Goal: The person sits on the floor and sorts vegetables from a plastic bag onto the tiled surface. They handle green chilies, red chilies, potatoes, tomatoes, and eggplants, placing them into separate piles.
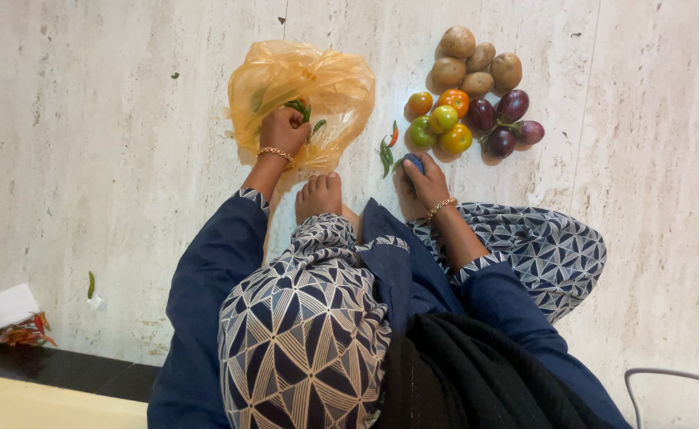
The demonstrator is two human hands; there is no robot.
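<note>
My left hand (283, 127) reaches into a crumpled orange plastic bag (329, 79) on the pale stone floor, and its fingers are closed around a few green chillies (298, 108). My right hand (422, 181) rests low on the floor to the right, gripping a small dark blue-purple round thing (414, 162), probably a small aubergine. Just left of that hand lies a little heap of loose green chillies and one red chilli (387, 148). My bare foot (319, 195) sits between the two hands.
Beyond the right hand lie grouped vegetables: potatoes (476, 62), red, orange and green tomatoes (443, 119), purple aubergines (505, 119). A single green chilli (91, 284) and a white box (3, 307) lie far left. A metal frame (667, 373) shows bottom right.
</note>
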